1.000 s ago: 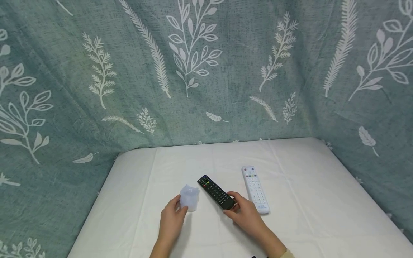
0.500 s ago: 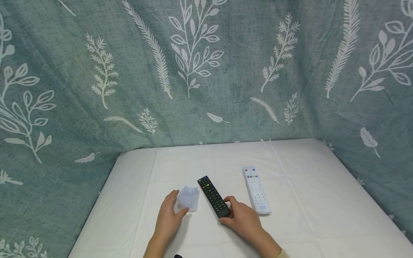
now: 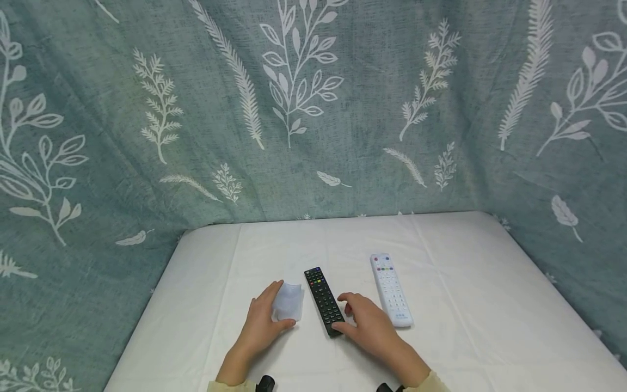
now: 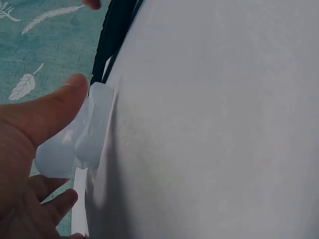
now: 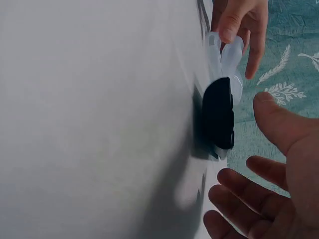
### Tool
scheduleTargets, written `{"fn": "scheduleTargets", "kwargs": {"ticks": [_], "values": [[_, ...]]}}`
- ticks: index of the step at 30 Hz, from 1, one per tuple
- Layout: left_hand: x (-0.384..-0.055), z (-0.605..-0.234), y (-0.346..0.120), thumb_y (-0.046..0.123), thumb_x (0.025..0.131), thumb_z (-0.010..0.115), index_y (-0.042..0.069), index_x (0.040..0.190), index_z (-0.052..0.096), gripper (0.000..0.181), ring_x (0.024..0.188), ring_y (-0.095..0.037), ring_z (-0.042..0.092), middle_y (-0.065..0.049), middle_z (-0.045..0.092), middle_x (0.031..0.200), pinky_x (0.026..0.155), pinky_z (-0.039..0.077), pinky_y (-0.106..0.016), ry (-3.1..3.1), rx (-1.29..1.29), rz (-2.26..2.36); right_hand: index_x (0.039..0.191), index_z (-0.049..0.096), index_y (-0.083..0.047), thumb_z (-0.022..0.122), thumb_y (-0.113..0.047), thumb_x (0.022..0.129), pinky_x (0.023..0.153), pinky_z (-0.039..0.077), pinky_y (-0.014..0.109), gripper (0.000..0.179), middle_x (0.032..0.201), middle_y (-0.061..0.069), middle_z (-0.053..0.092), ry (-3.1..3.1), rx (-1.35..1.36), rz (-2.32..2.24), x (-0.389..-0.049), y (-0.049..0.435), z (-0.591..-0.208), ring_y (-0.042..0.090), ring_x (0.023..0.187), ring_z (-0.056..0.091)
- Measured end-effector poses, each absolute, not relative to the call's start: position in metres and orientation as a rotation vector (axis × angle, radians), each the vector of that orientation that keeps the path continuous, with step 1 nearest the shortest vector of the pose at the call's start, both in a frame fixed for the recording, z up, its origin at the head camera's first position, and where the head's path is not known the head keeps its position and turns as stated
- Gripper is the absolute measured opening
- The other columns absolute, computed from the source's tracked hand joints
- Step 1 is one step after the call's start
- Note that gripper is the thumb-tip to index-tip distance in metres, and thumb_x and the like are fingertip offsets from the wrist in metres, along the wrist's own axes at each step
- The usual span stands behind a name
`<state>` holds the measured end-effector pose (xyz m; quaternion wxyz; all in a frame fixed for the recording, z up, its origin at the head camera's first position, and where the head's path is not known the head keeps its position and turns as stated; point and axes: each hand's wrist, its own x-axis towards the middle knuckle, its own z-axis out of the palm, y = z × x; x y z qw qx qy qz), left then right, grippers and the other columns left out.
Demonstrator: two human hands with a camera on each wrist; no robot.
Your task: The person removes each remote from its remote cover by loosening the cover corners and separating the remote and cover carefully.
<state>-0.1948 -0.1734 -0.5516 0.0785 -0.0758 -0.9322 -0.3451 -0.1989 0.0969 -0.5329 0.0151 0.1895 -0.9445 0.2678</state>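
Note:
In the head view a black remote control (image 3: 323,299) lies on the white cloth, its near end pointing toward me. My right hand (image 3: 369,324) is just to its right, fingers and thumb spread. A gap shows between those fingers and the remote's dark end (image 5: 218,114) in the right wrist view. Left of the remote sits a small translucent, whitish piece (image 3: 289,302) that looks like soft plastic. Around its left side lies my left hand (image 3: 262,321), thumb and fingers apart. The left wrist view has the thumb in front of the translucent piece (image 4: 94,129); contact is unclear.
A white remote control (image 3: 393,291) lies right of my right hand. White cloth (image 3: 441,348) covers the table, and a green leaf-patterned curtain (image 3: 367,109) hangs behind it. Small black objects (image 3: 265,383) show at the bottom edge by the sleeves.
The black remote has swung to point more straight away from me, and my right hand has let go of it. My left hand's fingers have loosened around the translucent piece, which now looks flatter.

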Motion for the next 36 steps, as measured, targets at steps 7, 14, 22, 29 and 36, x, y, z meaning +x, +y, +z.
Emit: {"fn": "scheduleTargets", "kwargs": {"ticks": [7, 14, 22, 29, 36], "values": [[-0.198, -0.550, -0.174, 0.027, 0.072, 0.088, 0.014, 0.149, 0.045, 0.089, 0.142, -0.044, 0.041, -0.022, 0.046, 0.152, 0.110, 0.022, -0.078, -2.864, -0.291, -0.924, 0.148, 0.048, -0.018, 0.077, -0.048, 0.083, 0.111, 0.042, 0.053, 0.077, 0.151, 0.007, 0.049, -2.943, 0.801, 0.782, -0.214, 0.099, -0.530, 0.032, 0.136, 0.049], [-0.202, -0.555, -0.172, 0.028, 0.076, 0.085, 0.017, 0.144, 0.053, 0.076, 0.138, -0.041, 0.047, -0.017, 0.054, 0.147, 0.110, 0.028, -0.074, -2.917, -0.269, -0.731, 0.148, 0.048, -0.017, 0.074, -0.049, 0.086, 0.114, 0.038, 0.057, 0.075, 0.158, 0.010, 0.042, -2.960, 0.933, 0.698, -0.216, 0.093, -0.534, 0.038, 0.141, 0.044], [-0.211, -0.554, -0.172, 0.022, 0.072, 0.088, 0.015, 0.138, 0.059, 0.072, 0.127, -0.036, 0.057, -0.014, 0.064, 0.135, 0.107, 0.035, -0.071, -2.857, -0.249, -0.696, 0.146, 0.051, -0.013, 0.071, -0.053, 0.086, 0.110, 0.041, 0.056, 0.074, 0.154, 0.013, 0.045, -2.895, 0.855, 0.626, -0.215, 0.075, -0.541, 0.037, 0.136, 0.049], [-0.223, -0.552, -0.174, 0.017, 0.071, 0.089, 0.011, 0.136, 0.061, 0.071, 0.120, -0.035, 0.062, -0.016, 0.065, 0.130, 0.104, 0.043, -0.063, -2.850, -0.242, -0.705, 0.148, 0.049, -0.016, 0.067, -0.057, 0.088, 0.113, 0.040, 0.053, 0.075, 0.157, 0.011, 0.042, -2.957, 0.776, 0.600, -0.219, 0.062, -0.544, 0.034, 0.139, 0.047], [-0.237, -0.546, -0.177, 0.016, 0.074, 0.087, 0.011, 0.139, 0.059, 0.071, 0.122, -0.035, 0.061, -0.015, 0.063, 0.134, 0.103, 0.047, -0.055, -2.891, -0.184, -0.719, 0.148, 0.049, -0.016, 0.068, -0.056, 0.088, 0.113, 0.040, 0.053, 0.074, 0.156, 0.012, 0.043, -2.970, 0.759, 0.607, -0.222, 0.055, -0.540, 0.034, 0.139, 0.047]]}}
